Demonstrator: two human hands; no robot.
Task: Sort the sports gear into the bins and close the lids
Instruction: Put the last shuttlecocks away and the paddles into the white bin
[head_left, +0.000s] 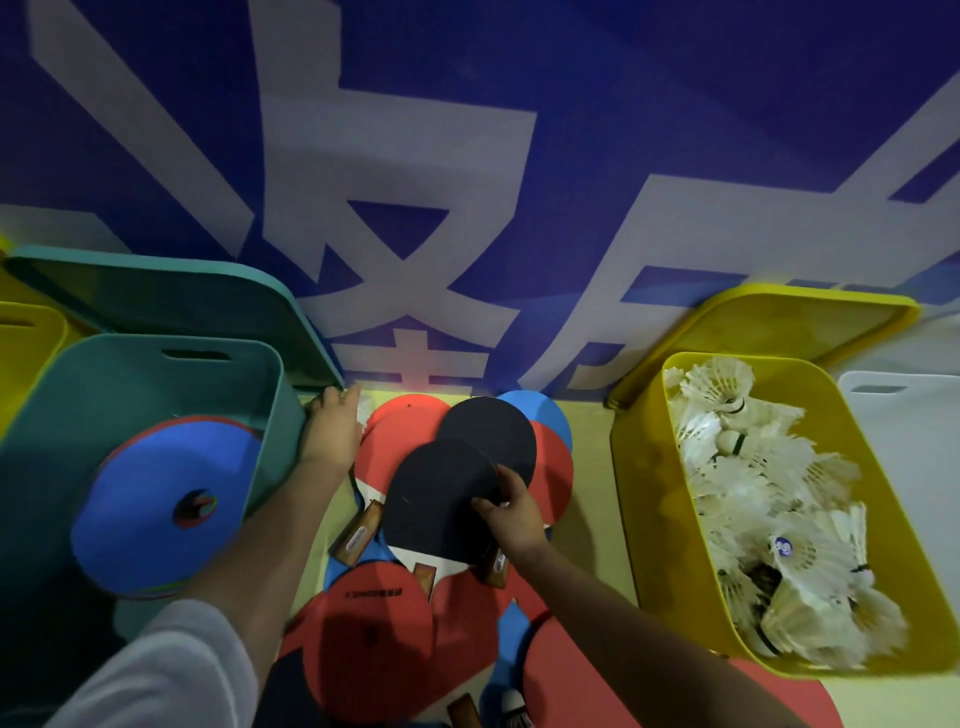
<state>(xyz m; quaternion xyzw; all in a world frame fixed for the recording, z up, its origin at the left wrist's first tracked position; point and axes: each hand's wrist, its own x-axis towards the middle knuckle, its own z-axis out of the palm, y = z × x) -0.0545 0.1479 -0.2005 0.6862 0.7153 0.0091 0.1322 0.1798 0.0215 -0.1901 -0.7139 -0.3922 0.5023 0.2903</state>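
Observation:
A pile of table tennis paddles, red, black and blue, lies on the floor between two bins. My right hand pinches the edge of the top black paddle. My left hand reaches to the far corner beside the teal bin and closes on a white shuttlecock, mostly hidden. The teal bin holds a stack of blue and red flat cones. On the right stands a yellow bin full of white shuttlecocks.
The teal lid and the yellow lid lean open against the blue and white wall. Another yellow bin sits at far left, a white bin at far right. A shuttlecock lies at the bottom edge among paddles.

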